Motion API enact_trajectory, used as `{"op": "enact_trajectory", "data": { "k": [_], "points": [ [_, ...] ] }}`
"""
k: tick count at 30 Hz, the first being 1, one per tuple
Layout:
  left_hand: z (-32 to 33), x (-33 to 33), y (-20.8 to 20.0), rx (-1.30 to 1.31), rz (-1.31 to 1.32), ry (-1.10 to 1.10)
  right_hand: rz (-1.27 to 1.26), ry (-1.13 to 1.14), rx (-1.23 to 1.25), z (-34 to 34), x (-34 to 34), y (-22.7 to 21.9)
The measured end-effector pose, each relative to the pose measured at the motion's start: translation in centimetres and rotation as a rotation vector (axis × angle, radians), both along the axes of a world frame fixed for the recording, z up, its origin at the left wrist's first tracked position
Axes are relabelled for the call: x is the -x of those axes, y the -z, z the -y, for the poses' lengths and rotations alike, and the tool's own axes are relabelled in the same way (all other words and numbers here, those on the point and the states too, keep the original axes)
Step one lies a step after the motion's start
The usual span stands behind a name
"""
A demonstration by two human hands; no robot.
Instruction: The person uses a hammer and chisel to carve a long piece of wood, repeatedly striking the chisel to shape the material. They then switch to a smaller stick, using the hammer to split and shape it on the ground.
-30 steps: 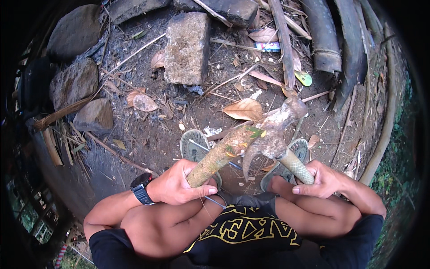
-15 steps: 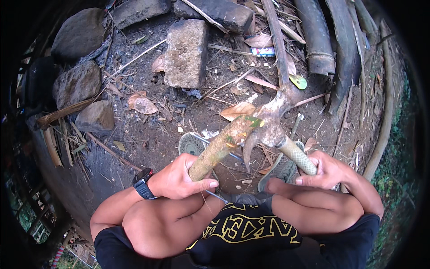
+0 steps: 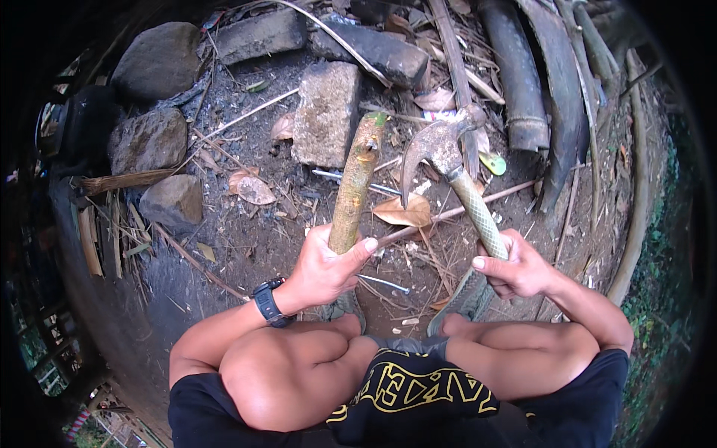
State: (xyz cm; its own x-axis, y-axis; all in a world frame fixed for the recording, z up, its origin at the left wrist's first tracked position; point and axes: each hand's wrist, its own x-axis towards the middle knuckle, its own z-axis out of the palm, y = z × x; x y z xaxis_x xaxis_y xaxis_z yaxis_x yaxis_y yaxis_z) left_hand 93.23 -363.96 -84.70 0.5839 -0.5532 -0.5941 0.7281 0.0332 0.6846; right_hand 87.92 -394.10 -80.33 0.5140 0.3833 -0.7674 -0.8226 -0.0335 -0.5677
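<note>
My left hand [image 3: 326,267] is wrapped round the lower end of a short, bark-covered stick [image 3: 354,190], tilted slightly right. A thin metal rod [image 3: 382,187] shows on both sides of the stick; whether it passes through or behind, I cannot tell. A second rod [image 3: 388,284], with a small knob at its end, juts out beside the fingers of that hand. My right hand [image 3: 515,267] grips the pale, patterned handle of a claw hammer [image 3: 441,144]. Its rusty head is raised to the right of the stick, apart from it, the claw curving down toward the stick.
A rough brick [image 3: 326,112] lies ahead on the dirt. Large stones [image 3: 153,142] stand at the left, and dark blocks [image 3: 258,36] lie at the back. Bamboo [image 3: 514,82] and long branches [image 3: 641,187] line the right. Dry leaves [image 3: 403,211] and twigs litter the ground between.
Both hands have moved forward, away from my body. The hammer head and the stick's top, which overlapped in view before, are now apart, and the stick stands more upright in view.
</note>
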Motion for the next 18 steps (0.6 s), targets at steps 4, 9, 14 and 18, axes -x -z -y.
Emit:
{"op": "enact_trajectory", "data": {
  "k": [4, 9, 14, 18],
  "points": [
    [-0.7, -2.1, 0.1, -0.13, 0.32, 0.134, 0.139, -0.022, 0.031, -0.3, -0.5, -0.4],
    [-2.5, -3.4, -0.1, 0.215, -0.033, 0.338, 0.14, 0.054, -0.499, 0.1, -2.8, -2.5],
    [-3.2, -8.8, 3.1, -0.609, 0.96, 0.346, 0.642, 0.214, 0.482, -1.1, -6.7, -3.1],
    [-1.6, -14.1, 5.0, -0.954, 1.513, 0.405, 0.472, 0.152, 0.5, -1.5, -7.2, -2.4]
  ]
}}
